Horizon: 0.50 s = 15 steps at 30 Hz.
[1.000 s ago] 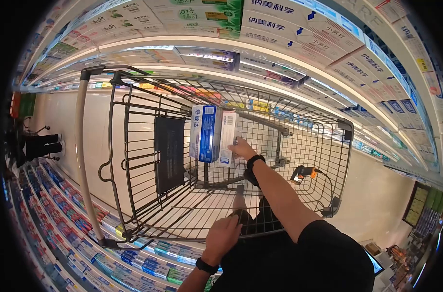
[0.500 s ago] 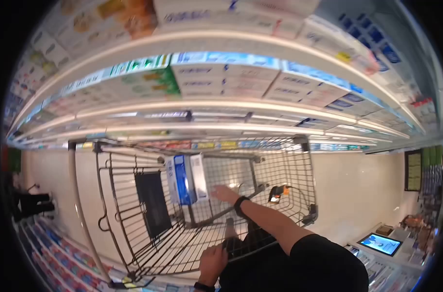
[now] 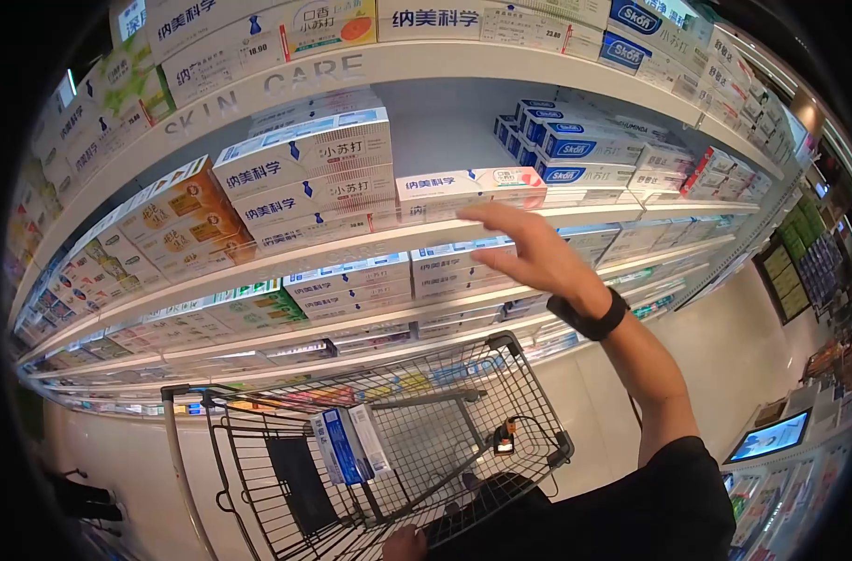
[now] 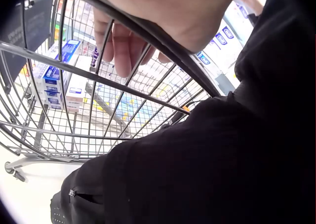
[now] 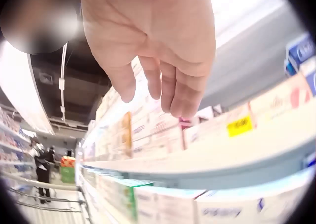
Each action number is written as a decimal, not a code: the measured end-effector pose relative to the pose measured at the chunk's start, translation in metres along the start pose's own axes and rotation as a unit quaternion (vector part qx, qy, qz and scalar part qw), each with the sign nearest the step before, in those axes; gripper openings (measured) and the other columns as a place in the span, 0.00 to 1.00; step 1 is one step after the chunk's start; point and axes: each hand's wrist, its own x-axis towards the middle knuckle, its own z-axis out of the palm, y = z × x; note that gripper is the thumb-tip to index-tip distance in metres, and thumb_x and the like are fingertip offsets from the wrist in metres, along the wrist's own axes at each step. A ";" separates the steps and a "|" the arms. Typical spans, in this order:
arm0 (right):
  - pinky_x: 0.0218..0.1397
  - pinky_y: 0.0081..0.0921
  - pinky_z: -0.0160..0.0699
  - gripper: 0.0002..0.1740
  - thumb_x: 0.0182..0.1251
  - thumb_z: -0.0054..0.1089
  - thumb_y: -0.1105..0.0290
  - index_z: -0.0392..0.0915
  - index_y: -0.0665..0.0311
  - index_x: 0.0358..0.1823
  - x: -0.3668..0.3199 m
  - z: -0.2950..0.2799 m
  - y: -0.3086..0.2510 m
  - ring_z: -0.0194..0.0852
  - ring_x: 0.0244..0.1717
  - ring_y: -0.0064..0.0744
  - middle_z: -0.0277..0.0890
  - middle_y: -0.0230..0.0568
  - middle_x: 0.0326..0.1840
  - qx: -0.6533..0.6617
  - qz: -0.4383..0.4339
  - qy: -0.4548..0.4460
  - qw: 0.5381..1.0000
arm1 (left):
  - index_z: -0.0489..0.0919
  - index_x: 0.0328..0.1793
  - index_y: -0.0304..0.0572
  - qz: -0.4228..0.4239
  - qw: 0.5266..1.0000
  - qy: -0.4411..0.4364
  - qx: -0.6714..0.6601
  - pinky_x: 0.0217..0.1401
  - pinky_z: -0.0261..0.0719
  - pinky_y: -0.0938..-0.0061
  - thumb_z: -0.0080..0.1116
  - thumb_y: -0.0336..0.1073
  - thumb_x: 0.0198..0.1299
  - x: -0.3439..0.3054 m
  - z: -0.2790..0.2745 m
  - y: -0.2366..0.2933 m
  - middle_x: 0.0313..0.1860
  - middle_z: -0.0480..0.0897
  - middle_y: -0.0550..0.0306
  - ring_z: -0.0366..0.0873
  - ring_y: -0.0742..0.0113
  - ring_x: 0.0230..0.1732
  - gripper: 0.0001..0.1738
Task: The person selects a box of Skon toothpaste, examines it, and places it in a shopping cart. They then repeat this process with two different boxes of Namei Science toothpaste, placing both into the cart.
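My right hand (image 3: 543,257) is raised at the shelf front, empty, before a low stack of white-and-pink boxes (image 3: 445,190). Its fingers point down and are slightly bent in the right wrist view, where the hand (image 5: 153,41) hangs above the shelf edge. At the cart's near side, my left hand (image 3: 405,544) is partly cut off by the frame. The left wrist view shows that hand (image 4: 168,12) over the dark cart rim (image 4: 143,30), its fingers bent down inside the basket. Blue-and-white boxes (image 3: 347,445) and a white box (image 3: 371,438) lie in the cart.
Tall white boxes (image 3: 304,173) stand left of the low stack, blue Skon boxes (image 3: 580,145) to its right. A black device with orange parts (image 3: 505,436) is at the cart's far end. In the right wrist view, a person (image 5: 43,169) stands down the aisle.
My right hand has left the white box in the cart and risen to the shelf. The view has tilted up, with the cart lower in it. My left hand stays at the rim.
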 end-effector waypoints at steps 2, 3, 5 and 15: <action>0.61 0.35 0.73 0.29 0.61 0.64 0.66 0.70 0.65 0.63 0.035 -0.020 0.025 0.74 0.58 0.49 0.75 0.52 0.59 -0.098 -0.029 -0.005 0.995 | 0.79 0.50 0.38 -0.018 0.999 -0.035 0.013 0.44 0.78 0.54 0.54 0.42 0.63 0.002 -0.008 0.006 0.43 0.82 0.40 0.79 0.42 0.41 0.16; 0.62 0.36 0.73 0.30 0.59 0.65 0.65 0.70 0.66 0.63 0.047 -0.023 0.036 0.74 0.58 0.50 0.76 0.52 0.58 -0.106 -0.005 -0.019 0.994 | 0.79 0.50 0.38 -0.027 0.999 -0.031 0.006 0.44 0.78 0.54 0.53 0.42 0.63 0.001 -0.007 0.006 0.44 0.82 0.40 0.79 0.42 0.42 0.17; 0.61 0.37 0.72 0.29 0.59 0.66 0.65 0.72 0.65 0.62 0.065 -0.026 0.058 0.74 0.58 0.50 0.76 0.52 0.57 -0.129 0.011 -0.056 0.990 | 0.79 0.51 0.37 -0.045 0.999 -0.023 -0.007 0.46 0.77 0.54 0.53 0.43 0.64 0.001 -0.002 0.003 0.45 0.81 0.40 0.79 0.42 0.44 0.17; 0.56 0.35 0.76 0.22 0.56 0.68 0.66 0.80 0.66 0.53 0.082 -0.031 0.086 0.80 0.51 0.49 0.80 0.53 0.52 -0.119 0.079 -0.169 0.975 | 0.79 0.53 0.38 -0.075 0.997 -0.025 0.004 0.50 0.78 0.56 0.53 0.44 0.64 -0.001 0.000 0.006 0.46 0.82 0.41 0.79 0.43 0.47 0.19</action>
